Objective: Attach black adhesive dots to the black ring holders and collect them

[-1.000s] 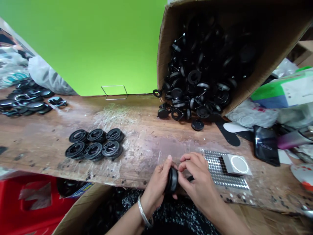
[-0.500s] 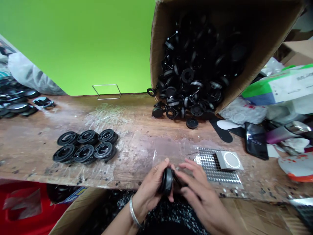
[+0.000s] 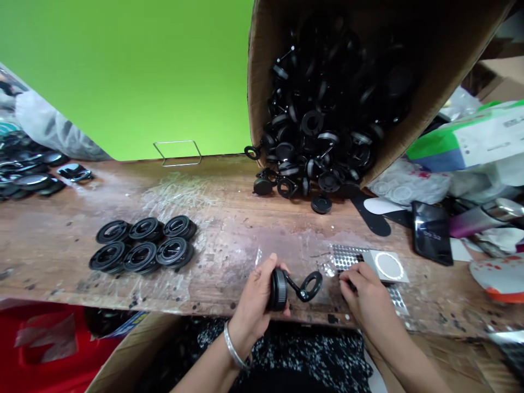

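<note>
Left hand (image 3: 256, 297): wrapped round the black round part (image 3: 279, 289), thumb over the top, fingers around the far side. Part is up on its edge above the front of the desk (image 3: 229, 218), ribbed rim showing. Thin arm sticks out toward the right hand, small ring (image 3: 315, 286) on its end, nothing gripping that end

Right hand (image 3: 366, 289): fingertips pressed together beside the silver dotted sheet (image 3: 346, 252); can't tell if something small is pinched in there

Handling, my guess: light, stiff plastic body, ribs give decent grip, smooth faces could slip. Arm looks like the weak bit and probably swings at its joint. Hold by the ribbed rim, thumb against fingers, don't lift by arm or ring

Further out: white block (image 3: 388, 266) with a pale ring on its top, on the sheet. Phone (image 3: 432, 232) to the right of that. Six black discs (image 3: 141, 256) on the left, two rows of three. Loose disc (image 3: 321, 204) just in front of the cardboard box (image 3: 256, 82), which is tipped toward the person and heaped with similar black parts
</note>
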A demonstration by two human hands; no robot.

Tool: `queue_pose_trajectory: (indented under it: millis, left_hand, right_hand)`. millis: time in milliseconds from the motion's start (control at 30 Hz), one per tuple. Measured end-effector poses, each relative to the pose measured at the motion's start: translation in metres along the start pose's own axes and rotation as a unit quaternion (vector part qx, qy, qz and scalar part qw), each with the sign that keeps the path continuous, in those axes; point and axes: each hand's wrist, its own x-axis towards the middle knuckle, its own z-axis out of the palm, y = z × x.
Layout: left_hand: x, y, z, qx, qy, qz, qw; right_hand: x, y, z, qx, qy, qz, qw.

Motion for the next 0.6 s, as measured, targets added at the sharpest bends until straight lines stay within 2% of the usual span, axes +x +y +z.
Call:
queue_pose_trajectory:
  millis: [233,333,433,533,600]
  left_hand:
    - [0.000,-0.001,0.001,-0.015,0.019,0.013,1.000]
    - [0.000,-0.001,0.002,-0.019,0.031,0.038,0.999]
    - [-0.001,-0.002,0.003,-0.014,0.036,0.063,0.997]
    - [-0.002,-0.003,0.004,0.000,0.039,0.071,0.997]
    - [-0.004,-0.003,0.005,0.015,0.041,0.076,0.996]
  right_hand:
    - [0.006,0.004,0.003,-0.060,-0.030,-0.011,0.998]
    - [0.006,-0.002,-0.001,-0.070,-0.014,-0.030,0.997]
    - [0.005,-0.025,-0.011,-0.027,0.042,-0.091,0.995]
    - [0.006,-0.062,-0.020,0.019,0.093,-0.157,0.983]
    - [0.008,-0.083,-0.020,0.026,0.115,-0.173,0.978]
